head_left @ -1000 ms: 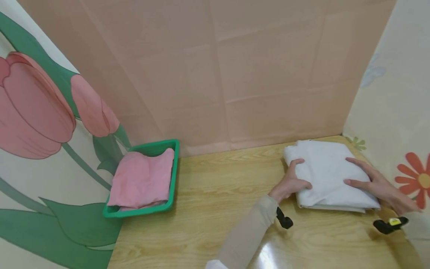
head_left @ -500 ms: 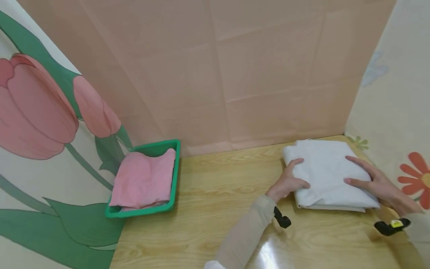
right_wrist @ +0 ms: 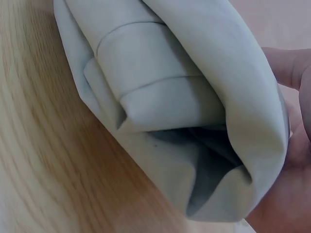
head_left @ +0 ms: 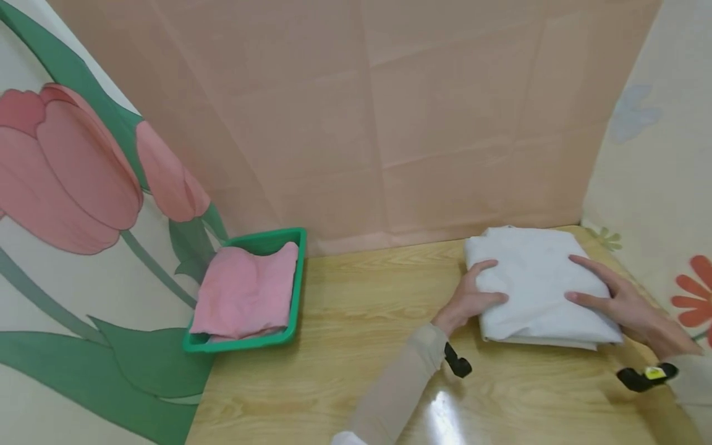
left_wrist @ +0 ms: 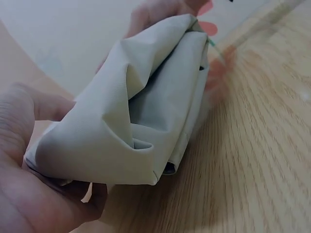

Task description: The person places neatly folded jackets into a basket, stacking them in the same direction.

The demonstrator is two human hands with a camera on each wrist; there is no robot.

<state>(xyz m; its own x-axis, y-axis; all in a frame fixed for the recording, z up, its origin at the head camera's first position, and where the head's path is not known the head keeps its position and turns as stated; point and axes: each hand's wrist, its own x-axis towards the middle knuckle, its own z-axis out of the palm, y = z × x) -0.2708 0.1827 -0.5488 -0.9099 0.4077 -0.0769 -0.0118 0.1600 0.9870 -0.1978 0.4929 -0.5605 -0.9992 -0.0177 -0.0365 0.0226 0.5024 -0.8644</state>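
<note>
A thick, folded white cloth (head_left: 536, 284) lies at the right end of the wooden table, near the back corner. My left hand (head_left: 470, 296) grips its left edge, the thumb on top. In the left wrist view, fingers (left_wrist: 95, 201) of that hand curl beneath the cloth's folded layers (left_wrist: 112, 131). At the opposite edge my right hand (head_left: 625, 303) holds the cloth, thumb and index finger over the top. From the right wrist, the stacked folds (right_wrist: 160, 97) hide much of that hand. Whether the cloth's underside touches the table, I cannot tell.
A green plastic basket (head_left: 300, 278) stands at the back left of the table (head_left: 356, 346), with a folded pink cloth (head_left: 247, 290) inside. Behind rises a brown sheet (head_left: 423, 123). Walls painted with flowers flank the table on both sides.
Both hands and the white cloth have shifted slightly left, toward the green basket. The head view has turned a little to the left. Both grips stay the same.
</note>
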